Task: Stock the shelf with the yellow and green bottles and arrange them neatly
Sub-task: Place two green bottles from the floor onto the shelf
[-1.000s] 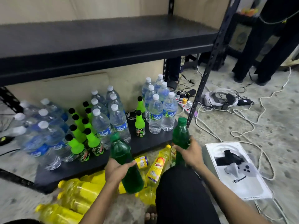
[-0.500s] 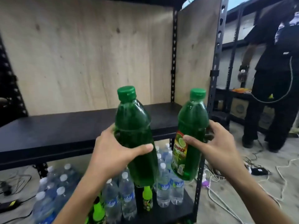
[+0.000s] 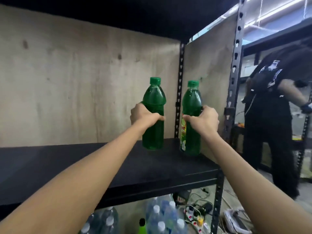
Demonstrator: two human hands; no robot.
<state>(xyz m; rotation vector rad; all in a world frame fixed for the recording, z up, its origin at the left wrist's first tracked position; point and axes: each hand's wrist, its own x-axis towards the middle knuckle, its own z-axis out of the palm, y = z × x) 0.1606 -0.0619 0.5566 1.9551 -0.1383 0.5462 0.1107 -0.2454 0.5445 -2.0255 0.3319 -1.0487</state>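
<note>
The black shelf lies bare from its middle out toward 9 o'clock, open to a reaching hand. At the far end toward 1 o'clock, two upright green bottles stand near each other with a narrow gap between. Behind them the wooden back panel closes off 12 o'clock; a side panel and perforated post block 3 o'clock.

Both arms outstretched; left grip and right grip clenched.
</note>
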